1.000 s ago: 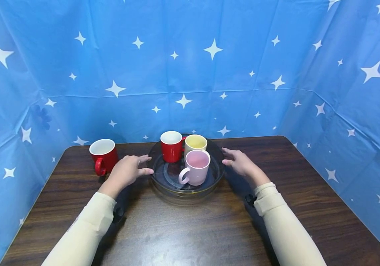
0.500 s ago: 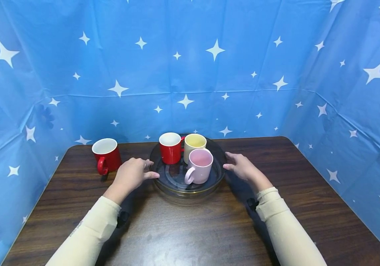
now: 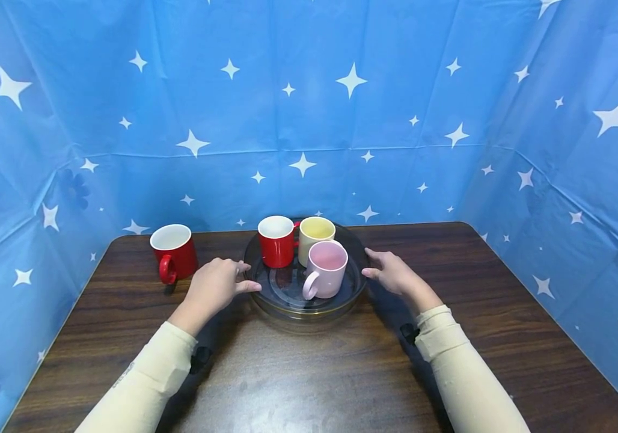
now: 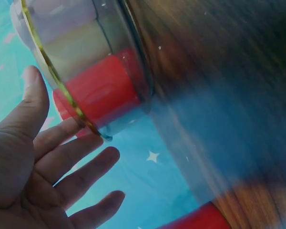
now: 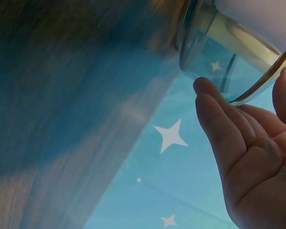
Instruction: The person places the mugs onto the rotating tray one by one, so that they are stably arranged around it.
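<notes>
A round glass dish (image 3: 300, 312) with a gold rim stands on the table, holding a red mug (image 3: 276, 250), a pale yellow mug (image 3: 317, 230) and a pink mug (image 3: 329, 281). My left hand (image 3: 214, 284) is at the dish's left side, thumb reaching over the rim. In the left wrist view its fingers (image 4: 81, 174) are spread, two of their tips right at the rim. On the opposite side, my right hand (image 3: 395, 275) has long, nearly straight fingers against the outer wall, thumb (image 5: 285, 93) at the rim. Through the glass, the mugs show dimly in both wrist views.
Left of the dish, behind my left hand, another red mug (image 3: 179, 254) with a white inside stands on the dark wooden table (image 3: 309, 373). Blue cloth (image 3: 266, 108) with white stars hangs along the back and both sides.
Pink mug has shifted slightly right, the red and yellow mugs in the dish slightly left, as in a small turn. My left thumb has come further over the rim. The view has also shifted a little.
</notes>
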Action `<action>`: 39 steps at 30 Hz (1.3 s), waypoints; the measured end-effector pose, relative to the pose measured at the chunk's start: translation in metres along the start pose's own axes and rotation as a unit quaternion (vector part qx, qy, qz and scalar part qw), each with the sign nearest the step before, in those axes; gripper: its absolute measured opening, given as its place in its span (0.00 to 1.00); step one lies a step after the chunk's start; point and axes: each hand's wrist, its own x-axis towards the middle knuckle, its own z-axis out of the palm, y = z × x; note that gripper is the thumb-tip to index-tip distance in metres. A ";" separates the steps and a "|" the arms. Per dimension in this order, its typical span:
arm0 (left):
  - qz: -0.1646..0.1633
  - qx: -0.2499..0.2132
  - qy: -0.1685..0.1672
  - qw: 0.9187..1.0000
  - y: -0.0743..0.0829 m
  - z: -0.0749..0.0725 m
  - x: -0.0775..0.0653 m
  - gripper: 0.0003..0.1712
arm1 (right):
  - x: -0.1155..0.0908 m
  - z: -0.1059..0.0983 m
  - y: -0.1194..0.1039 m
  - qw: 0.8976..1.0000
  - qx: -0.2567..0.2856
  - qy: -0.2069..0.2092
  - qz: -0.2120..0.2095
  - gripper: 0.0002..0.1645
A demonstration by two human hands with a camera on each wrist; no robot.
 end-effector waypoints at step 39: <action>-0.025 -0.055 -0.084 0.995 -0.025 0.005 0.014 0.51 | 0.034 -0.011 0.012 0.998 0.052 -0.038 0.003 0.33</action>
